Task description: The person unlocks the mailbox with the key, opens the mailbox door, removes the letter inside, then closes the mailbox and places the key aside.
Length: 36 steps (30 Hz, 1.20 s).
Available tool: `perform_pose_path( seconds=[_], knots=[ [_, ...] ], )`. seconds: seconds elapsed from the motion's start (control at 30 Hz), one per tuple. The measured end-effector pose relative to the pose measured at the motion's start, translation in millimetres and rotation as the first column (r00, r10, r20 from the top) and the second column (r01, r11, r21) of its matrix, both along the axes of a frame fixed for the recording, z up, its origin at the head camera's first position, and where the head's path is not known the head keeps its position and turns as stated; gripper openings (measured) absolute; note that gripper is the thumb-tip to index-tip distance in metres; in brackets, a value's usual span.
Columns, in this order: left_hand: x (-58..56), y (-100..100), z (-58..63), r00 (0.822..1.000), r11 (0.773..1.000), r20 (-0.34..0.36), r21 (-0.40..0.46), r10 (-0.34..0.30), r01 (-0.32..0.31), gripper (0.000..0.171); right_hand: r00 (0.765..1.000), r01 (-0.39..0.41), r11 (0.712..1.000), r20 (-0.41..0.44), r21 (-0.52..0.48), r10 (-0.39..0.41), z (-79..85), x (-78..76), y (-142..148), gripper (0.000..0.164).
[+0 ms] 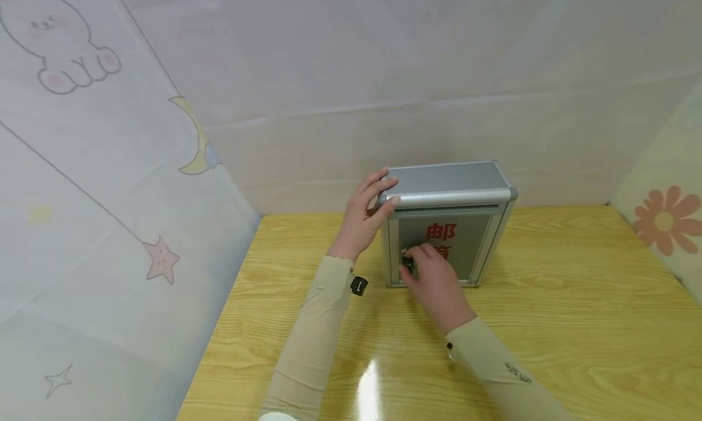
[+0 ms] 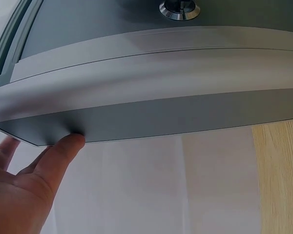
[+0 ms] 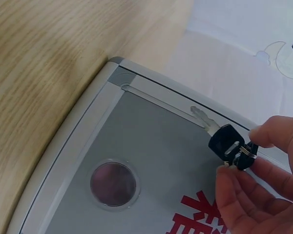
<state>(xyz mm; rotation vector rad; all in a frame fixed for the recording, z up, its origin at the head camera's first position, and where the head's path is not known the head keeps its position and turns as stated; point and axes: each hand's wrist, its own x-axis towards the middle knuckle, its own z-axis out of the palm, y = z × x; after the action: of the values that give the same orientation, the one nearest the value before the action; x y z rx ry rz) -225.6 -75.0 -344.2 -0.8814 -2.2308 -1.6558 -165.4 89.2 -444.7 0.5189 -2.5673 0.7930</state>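
Observation:
A grey metal mailbox [image 1: 471,247] with silver edges and red characters stands upright on the wooden table. My left hand [image 1: 362,217] holds its upper left corner, fingers over the top and thumb toward the front. In the left wrist view a fingertip presses the side panel [image 2: 161,119], below the silver lock [image 2: 180,12] with a black piece in it. With thumb and fingers, my right hand [image 1: 436,284] pinches a black-headed key at the lock. From its ring [image 3: 249,151] hangs a second black-headed key [image 3: 225,141], its blade lying over the door. The fingers hide the lock in the right wrist view.
A round window [image 3: 113,184] sits low on the mailbox door. Behind the table [image 1: 570,299] hangs a pale cloth backdrop [image 1: 329,147], with a printed side cloth [image 1: 109,183] at the left and a flower print [image 1: 665,221] at the right.

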Motion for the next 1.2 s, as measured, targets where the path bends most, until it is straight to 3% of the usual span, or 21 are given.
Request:
perform_pose_path(
  seconds=[0.73,0.97,1.2],
  knots=[
    [0.7,-1,1.1,0.999,0.999,0.035,0.023,-0.028,0.027,0.038,0.997,0.006,0.999,-0.073,-0.042,-0.009,-5.9,2.4,-3,0.019],
    [-19.0,-2,-22.9,1.0,1.0,0.011,0.02,-0.006,0.006,0.039,0.997,0.001,0.999,-0.074,-0.048,-0.005,-8.1,2.2,-4,0.018],
    [-22.8,-3,-27.5,1.0,1.0,0.002,0.029,-0.007,0.007,0.038,0.999,-0.007,0.998,-0.038,-0.067,0.004,-9.6,0.8,-6,0.019]
  ],
)
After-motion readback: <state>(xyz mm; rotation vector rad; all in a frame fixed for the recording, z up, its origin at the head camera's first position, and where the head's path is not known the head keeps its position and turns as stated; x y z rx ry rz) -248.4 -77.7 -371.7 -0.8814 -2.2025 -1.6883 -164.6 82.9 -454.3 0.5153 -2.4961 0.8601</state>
